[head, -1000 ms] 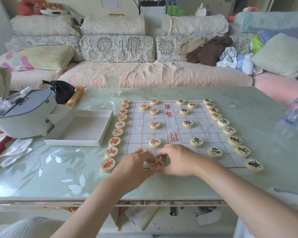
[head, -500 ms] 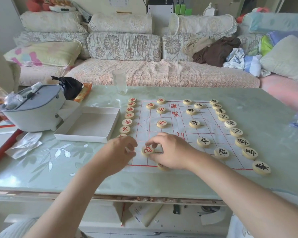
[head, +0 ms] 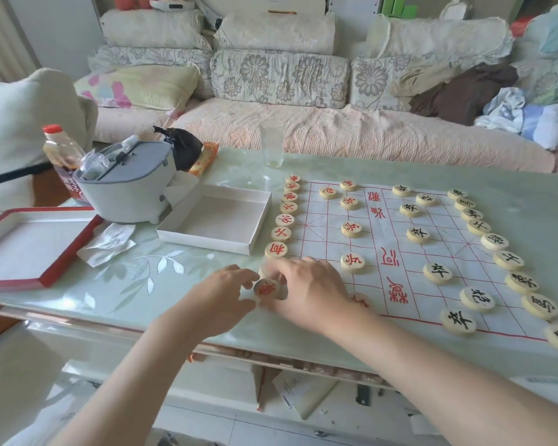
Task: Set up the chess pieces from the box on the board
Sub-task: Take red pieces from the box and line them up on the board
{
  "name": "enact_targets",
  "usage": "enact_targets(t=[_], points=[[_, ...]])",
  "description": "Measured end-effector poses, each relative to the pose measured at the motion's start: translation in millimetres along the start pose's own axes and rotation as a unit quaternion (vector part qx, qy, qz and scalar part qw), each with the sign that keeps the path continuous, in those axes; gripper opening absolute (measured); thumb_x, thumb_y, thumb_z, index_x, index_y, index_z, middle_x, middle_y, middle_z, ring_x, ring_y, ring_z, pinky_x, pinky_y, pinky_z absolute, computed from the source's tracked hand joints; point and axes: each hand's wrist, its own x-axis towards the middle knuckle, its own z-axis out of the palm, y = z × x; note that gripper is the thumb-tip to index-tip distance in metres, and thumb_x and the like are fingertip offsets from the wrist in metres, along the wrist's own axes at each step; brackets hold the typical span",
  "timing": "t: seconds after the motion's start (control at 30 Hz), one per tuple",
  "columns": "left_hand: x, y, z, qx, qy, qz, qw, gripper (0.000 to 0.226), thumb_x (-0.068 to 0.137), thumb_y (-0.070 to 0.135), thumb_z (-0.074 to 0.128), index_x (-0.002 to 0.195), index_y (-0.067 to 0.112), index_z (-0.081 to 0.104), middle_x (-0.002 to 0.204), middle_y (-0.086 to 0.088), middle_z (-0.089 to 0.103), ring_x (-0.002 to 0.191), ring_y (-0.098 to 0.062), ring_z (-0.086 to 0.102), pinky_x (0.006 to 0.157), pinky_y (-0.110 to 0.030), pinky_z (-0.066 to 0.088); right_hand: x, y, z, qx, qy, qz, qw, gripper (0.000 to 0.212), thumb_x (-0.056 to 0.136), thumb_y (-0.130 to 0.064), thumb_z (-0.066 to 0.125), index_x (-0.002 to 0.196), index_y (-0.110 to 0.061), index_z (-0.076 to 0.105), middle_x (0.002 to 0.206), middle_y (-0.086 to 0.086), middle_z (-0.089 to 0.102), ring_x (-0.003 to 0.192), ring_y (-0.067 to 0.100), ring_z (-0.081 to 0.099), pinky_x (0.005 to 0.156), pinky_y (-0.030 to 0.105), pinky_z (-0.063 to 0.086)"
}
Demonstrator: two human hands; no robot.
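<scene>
The cloth chess board with red lines lies on the table. Red-lettered round pieces line its left edge and black-lettered ones its right edge; more stand inside the grid. At the board's near left corner, my left hand and my right hand meet on one red-lettered piece, pinching it between their fingertips. My right hand partly covers another red piece. The white box lies open and empty, left of the board.
A drinking glass stands behind the board. At the left are a grey container, a black bag, a bottle, a crumpled tissue and a red-rimmed lid. A sofa runs behind the table.
Both hands moved left from the board's near middle to its near left corner. The red piece pinched half a second ago now lies partly under my right hand.
</scene>
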Motion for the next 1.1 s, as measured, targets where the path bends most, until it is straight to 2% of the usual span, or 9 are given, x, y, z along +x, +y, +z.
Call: enact_targets(t=[0.13, 0.27, 0.43, 0.6, 0.7, 0.83, 0.93, 1.03, 1.1], points=[[1, 0, -1, -0.002, 0.010, -0.003, 1.000, 0.033, 0.084, 0.031, 0.067, 0.116, 0.032, 0.058, 0.104, 0.014, 0.055, 0.085, -0.007, 0.052, 0.075, -0.020, 0.040, 3, 5, 10, 0.019, -0.022, 0.006, 1.000, 0.033, 0.082, -0.058, 0.062, 0.107, -0.036, 0.061, 0.106, -0.013, 0.067, 0.099, 0.015, 0.061, 0.081, 0.031, 0.043], [3, -3, -5, -0.009, 0.025, -0.025, 0.999, 0.031, 0.081, 0.031, 0.071, 0.108, 0.026, 0.056, 0.103, 0.011, 0.055, 0.085, -0.010, 0.054, 0.072, -0.021, 0.039, 3, 10, 5, 0.024, -0.072, 0.002, 0.997, 0.038, 0.081, -0.035, 0.061, 0.119, -0.037, 0.056, 0.120, -0.014, 0.061, 0.112, 0.015, 0.054, 0.095, 0.033, 0.043], [6, 1, -5, 0.001, 0.004, 0.003, 1.000, 0.045, 0.083, 0.031, 0.071, 0.124, 0.033, 0.054, 0.108, 0.014, 0.056, 0.087, -0.009, 0.051, 0.080, -0.024, 0.045, 4, 7, 5, 0.018, -0.034, 0.041, 0.998, 0.044, 0.076, -0.063, 0.063, 0.108, -0.033, 0.053, 0.107, -0.013, 0.059, 0.101, 0.012, 0.057, 0.089, 0.033, 0.044], [6, 1, -4, -0.011, 0.010, -0.005, 1.000, 0.035, 0.081, 0.030, 0.072, 0.113, 0.033, 0.058, 0.098, 0.017, 0.058, 0.081, -0.005, 0.051, 0.074, -0.022, 0.044, 7, 1, 5, 0.052, -0.043, 0.031, 0.997, 0.034, 0.078, -0.058, 0.067, 0.101, -0.035, 0.057, 0.103, -0.014, 0.064, 0.097, 0.012, 0.059, 0.081, 0.029, 0.044], [4, -4, -6, -0.030, 0.028, -0.015, 0.999, 0.029, 0.080, 0.031, 0.072, 0.105, 0.033, 0.057, 0.089, 0.019, 0.059, 0.074, 0.002, 0.051, 0.064, -0.019, 0.041, 11, 4, -2, 0.084, -0.064, 0.019, 0.994, 0.030, 0.079, -0.046, 0.069, 0.105, -0.037, 0.059, 0.111, -0.017, 0.065, 0.103, 0.008, 0.058, 0.084, 0.027, 0.044], [0, -8, -8, -0.003, 0.008, -0.019, 1.000, 0.028, 0.081, 0.034, 0.071, 0.106, 0.033, 0.058, 0.093, 0.018, 0.060, 0.075, -0.001, 0.052, 0.068, -0.022, 0.044, 10, 13, -4, 0.075, -0.130, 0.007, 0.989, 0.033, 0.081, -0.027, 0.064, 0.111, -0.039, 0.056, 0.107, -0.021, 0.056, 0.088, 0.006, 0.050, 0.078, 0.027, 0.039], [0, -9, -9, 0.006, 0.006, -0.019, 1.000, 0.036, 0.082, 0.034, 0.070, 0.115, 0.034, 0.056, 0.100, 0.017, 0.057, 0.082, -0.007, 0.054, 0.073, -0.024, 0.046, 8, 12, -4, 0.047, -0.113, 0.005, 0.992, 0.028, 0.080, -0.039, 0.066, 0.106, -0.039, 0.054, 0.107, -0.020, 0.053, 0.096, 0.010, 0.054, 0.085, 0.032, 0.045], [4, -6, -7, -0.009, 0.000, -0.001, 1.000, 0.046, 0.082, 0.032, 0.070, 0.125, 0.037, 0.053, 0.104, 0.017, 0.055, 0.085, -0.008, 0.053, 0.078, -0.025, 0.046, 8, 6, -4, 0.026, -0.070, 0.008, 0.997, 0.032, 0.079, -0.058, 0.066, 0.098, -0.035, 0.054, 0.099, -0.019, 0.054, 0.095, 0.011, 0.057, 0.084, 0.032, 0.046], [6, -5, -4, -0.015, -0.012, 0.008, 1.000, 0.047, 0.083, 0.031, 0.070, 0.126, 0.038, 0.055, 0.102, 0.017, 0.054, 0.084, -0.008, 0.052, 0.079, -0.024, 0.046, 9, 3, -2, 0.029, -0.073, 0.008, 0.997, 0.031, 0.082, -0.061, 0.064, 0.097, -0.035, 0.054, 0.101, -0.017, 0.056, 0.096, 0.012, 0.058, 0.084, 0.033, 0.047]])
